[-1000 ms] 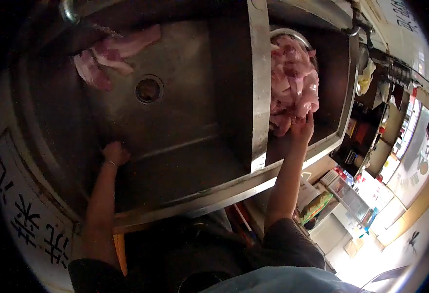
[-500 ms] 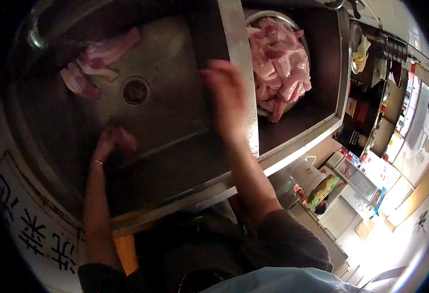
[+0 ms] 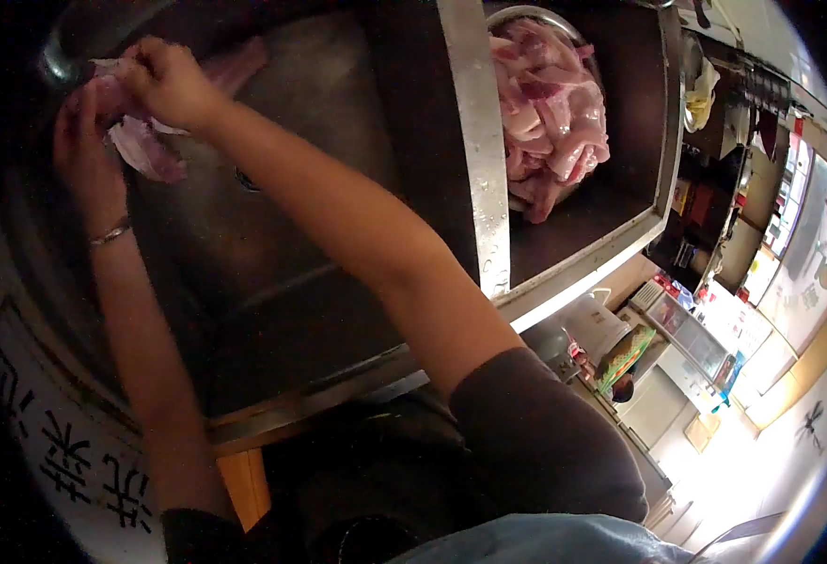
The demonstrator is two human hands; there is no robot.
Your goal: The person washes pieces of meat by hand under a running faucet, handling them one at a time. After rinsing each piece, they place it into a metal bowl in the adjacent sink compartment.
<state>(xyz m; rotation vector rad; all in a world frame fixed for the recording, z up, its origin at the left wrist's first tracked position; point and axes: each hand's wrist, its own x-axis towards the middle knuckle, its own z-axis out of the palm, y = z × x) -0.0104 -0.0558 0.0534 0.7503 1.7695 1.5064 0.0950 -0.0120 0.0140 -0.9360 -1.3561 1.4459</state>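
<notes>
Both of my hands are at the far left of the sink (image 3: 319, 103), beside the faucet. My left hand (image 3: 92, 164) is closed around a piece of raw meat (image 3: 105, 99), its fingers partly in shadow. From the other side my right hand (image 3: 171, 86) pinches the same piece with bent fingers. Just below them a pale-edged strip of meat (image 3: 155, 155) lies on the sink floor. Another meat strip (image 3: 237, 68) shows behind my right hand, which hides part of it. My right forearm covers most of the drain (image 3: 247, 179).
A round metal bowl (image 3: 537, 13) heaped with raw meat pieces (image 3: 554, 113) stands in the right-hand basin. A wet metal divider (image 3: 474, 141) separates the two basins. The shiny faucet (image 3: 56, 61) rises at the upper left. Shelves and a counter lie farther right.
My right hand has swung left from the divider to the piece of meat. My left hand has moved up and away with its piece, from the near part of the sink to the faucet side.
</notes>
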